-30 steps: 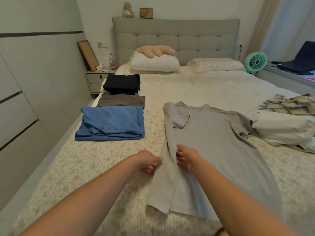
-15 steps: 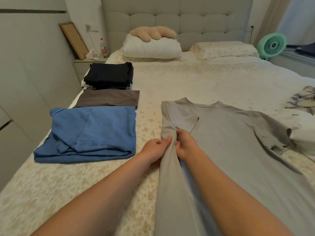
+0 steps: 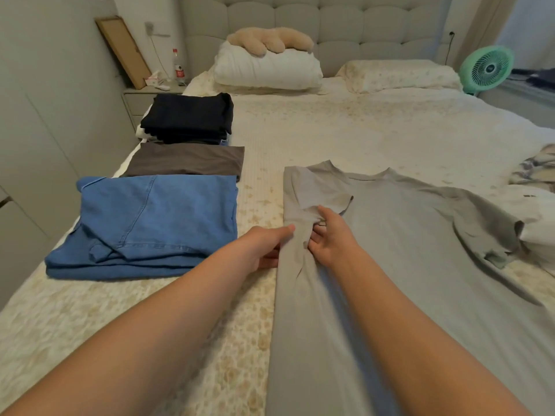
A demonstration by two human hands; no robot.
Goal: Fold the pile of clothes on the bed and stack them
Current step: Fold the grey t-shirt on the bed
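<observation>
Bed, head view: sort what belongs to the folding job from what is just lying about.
Job:
grey T-shirt, gripped by left hand and right hand
folded blue jeans
folded brown garment
folded black stack
unfolded clothes at the right edge

Lying about:
pillows
plush toy
green fan
bottle
wooden frame

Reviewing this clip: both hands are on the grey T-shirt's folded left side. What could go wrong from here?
1. The far sleeve lies crumpled against the white garment; folding it over as is may lock in creases.
2. The fabric bunches between the left hand and the right hand, so the grey T-shirt may fold unevenly.
</observation>
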